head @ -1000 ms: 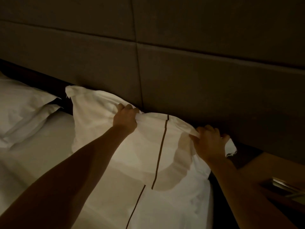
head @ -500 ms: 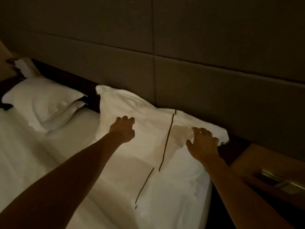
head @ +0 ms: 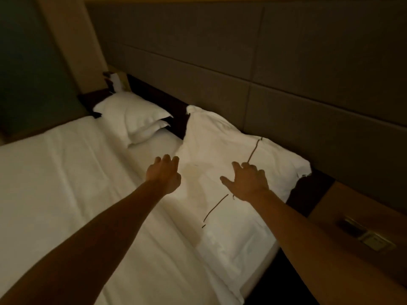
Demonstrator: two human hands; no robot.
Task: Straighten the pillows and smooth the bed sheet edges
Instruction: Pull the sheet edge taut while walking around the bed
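Note:
A white pillow with a thin brown stripe (head: 222, 148) lies at the bed's near right corner, leaning on the headboard. My left hand (head: 164, 175) hovers over its left edge, fingers apart, holding nothing. Above the pillow's middle, over the stripe, my right hand (head: 247, 181) is spread and empty. Two stacked white pillows (head: 132, 115) lie further left along the headboard. The white bed sheet (head: 57, 179) covers the mattress with soft creases.
A grey padded headboard (head: 286, 69) runs behind the pillows. A wooden bedside shelf (head: 343, 208) with a switch panel (head: 374, 241) is at the right. Small items (head: 113, 81) stand on a ledge at the far left.
Both hands let go of the striped pillow's top edge and drew back above it. The pillow dropped flat against the headboard. My view pulled back and shows more of the bed.

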